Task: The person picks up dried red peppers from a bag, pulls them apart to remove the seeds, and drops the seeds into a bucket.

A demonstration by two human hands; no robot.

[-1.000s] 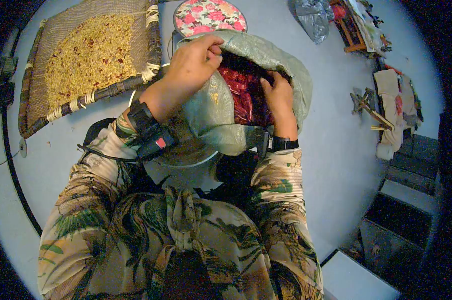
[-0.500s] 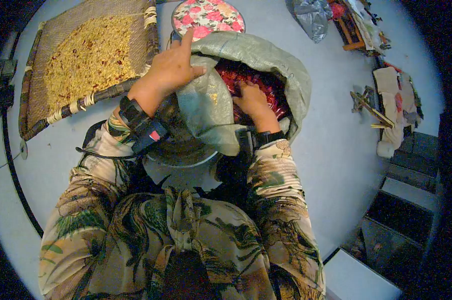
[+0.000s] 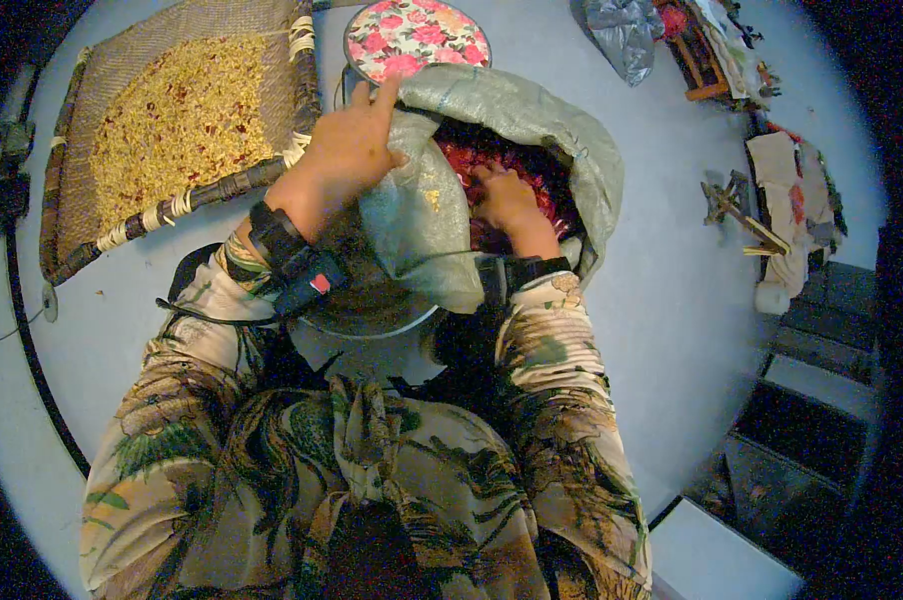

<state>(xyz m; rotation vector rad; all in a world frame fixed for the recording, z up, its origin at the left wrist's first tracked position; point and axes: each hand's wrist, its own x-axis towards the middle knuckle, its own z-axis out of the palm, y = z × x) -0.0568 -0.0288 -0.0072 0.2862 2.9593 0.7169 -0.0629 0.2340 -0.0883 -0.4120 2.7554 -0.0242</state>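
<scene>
A pale green woven sack (image 3: 594, 165) has its mouth rolled back. Dark red, glossy pieces that look like dried chillies (image 3: 557, 190) fill the opening. My right hand (image 3: 515, 208) reaches inside, fingers stretched onto the red pieces; some fingertips are hidden among them. At the sack's left rim is my left hand (image 3: 350, 155), its fingers apart and thumb against the folded edge. A few yellow bits stick to the sack's folded flap. Partly hidden below the sack is a round metal basin (image 3: 397, 325).
To the left lies a woven tray with a wooden frame (image 3: 212, 192), bearing yellow seeds (image 3: 177, 120) mixed with red bits. Beyond the sack stands a floral round stool (image 3: 419, 38). A grey plastic bag (image 3: 619, 35) and small cloth-covered wooden seats (image 3: 780, 190) are at right, near dark steps (image 3: 807, 400).
My left hand has shifted slightly down and right along the sack's rim. My right hand stays in the red pieces, its fingers moved only a little.
</scene>
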